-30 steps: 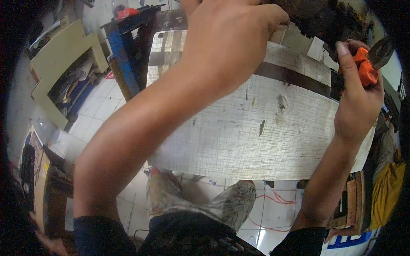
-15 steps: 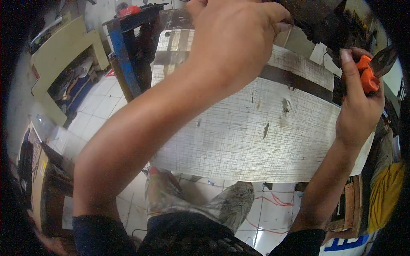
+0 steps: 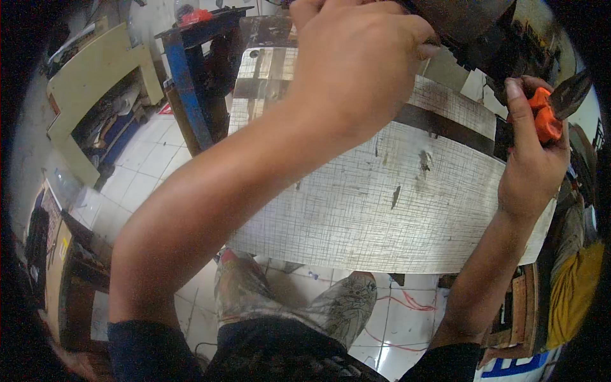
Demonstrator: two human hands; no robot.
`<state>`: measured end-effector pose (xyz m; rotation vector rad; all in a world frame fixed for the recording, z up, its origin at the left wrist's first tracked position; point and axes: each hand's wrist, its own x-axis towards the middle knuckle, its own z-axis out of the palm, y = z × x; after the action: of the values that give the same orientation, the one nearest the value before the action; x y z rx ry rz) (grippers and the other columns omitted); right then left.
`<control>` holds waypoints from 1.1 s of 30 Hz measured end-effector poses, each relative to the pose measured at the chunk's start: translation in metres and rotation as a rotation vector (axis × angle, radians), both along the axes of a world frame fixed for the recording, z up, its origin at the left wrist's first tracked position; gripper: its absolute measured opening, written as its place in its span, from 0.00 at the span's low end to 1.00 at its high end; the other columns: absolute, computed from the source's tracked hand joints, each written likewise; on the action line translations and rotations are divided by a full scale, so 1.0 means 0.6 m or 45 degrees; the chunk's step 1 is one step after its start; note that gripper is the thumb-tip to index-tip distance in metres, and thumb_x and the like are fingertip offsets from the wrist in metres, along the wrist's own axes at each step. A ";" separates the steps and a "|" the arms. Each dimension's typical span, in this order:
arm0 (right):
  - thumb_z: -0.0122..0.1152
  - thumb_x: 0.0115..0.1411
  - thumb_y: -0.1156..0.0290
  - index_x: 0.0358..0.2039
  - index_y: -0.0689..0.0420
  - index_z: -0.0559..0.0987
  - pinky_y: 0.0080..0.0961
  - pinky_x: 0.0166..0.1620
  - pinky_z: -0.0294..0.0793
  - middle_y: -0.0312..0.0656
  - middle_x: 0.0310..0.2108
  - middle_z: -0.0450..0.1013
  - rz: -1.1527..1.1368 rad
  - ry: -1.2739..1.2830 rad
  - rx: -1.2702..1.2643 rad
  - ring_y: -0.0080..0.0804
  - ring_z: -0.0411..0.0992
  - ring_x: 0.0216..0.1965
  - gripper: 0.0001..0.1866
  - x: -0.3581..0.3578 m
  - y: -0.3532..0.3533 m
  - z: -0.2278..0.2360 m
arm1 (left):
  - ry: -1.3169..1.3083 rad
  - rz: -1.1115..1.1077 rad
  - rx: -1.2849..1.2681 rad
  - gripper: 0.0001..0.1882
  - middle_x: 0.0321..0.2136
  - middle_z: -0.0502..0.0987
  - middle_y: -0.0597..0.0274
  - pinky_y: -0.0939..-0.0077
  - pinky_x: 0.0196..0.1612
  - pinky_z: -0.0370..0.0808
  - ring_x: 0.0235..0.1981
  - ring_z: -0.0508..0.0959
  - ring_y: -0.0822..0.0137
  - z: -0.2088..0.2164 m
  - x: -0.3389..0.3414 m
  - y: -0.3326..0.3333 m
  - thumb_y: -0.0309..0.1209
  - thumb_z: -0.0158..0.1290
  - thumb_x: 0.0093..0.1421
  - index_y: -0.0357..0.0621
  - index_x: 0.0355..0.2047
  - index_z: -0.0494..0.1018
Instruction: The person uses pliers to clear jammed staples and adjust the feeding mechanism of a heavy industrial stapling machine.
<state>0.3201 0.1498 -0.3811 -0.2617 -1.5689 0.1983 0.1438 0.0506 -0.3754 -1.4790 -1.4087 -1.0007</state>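
My right hand (image 3: 531, 149), at the right side, is closed round the orange grips of a pair of pliers (image 3: 546, 122); their dark jaws point up and to the right. My left arm reaches across the view, and my left hand (image 3: 359, 70) is at the top with its fingers curled. Whatever those fingers hold is hidden by the hand or lies past the upper edge. Below both hands lies a pale work surface (image 3: 356, 210) with a crosshatched pattern, dark bands and a few worn spots.
A blue metal frame (image 3: 191, 83) stands at the far left, a red item (image 3: 196, 17) on it. Further left is a cream curved panel (image 3: 95, 83). At the right hangs yellow cloth (image 3: 573, 299) beside a wooden crate (image 3: 523, 305). A red cord (image 3: 414, 302) lies on the tiled floor.
My left hand has shifted slightly right and down, its fingers still curled. A dark rounded shape shows more at the top right. The pliers stay in my right hand, a little lower.
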 end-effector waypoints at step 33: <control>0.66 0.49 0.74 0.37 0.64 0.72 0.32 0.43 0.73 0.49 0.31 0.74 0.127 0.133 -0.546 0.37 0.73 0.35 0.16 0.166 -0.083 -0.110 | 0.538 0.284 0.223 0.14 0.23 0.73 0.73 0.66 0.46 0.64 0.32 0.73 0.68 0.004 0.005 0.012 0.26 0.58 0.42 0.58 0.31 0.82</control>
<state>0.4197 0.0998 -0.4473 -0.4990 -1.4251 0.6197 0.1465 0.0577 -0.3729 -1.2793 -1.1189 -0.6106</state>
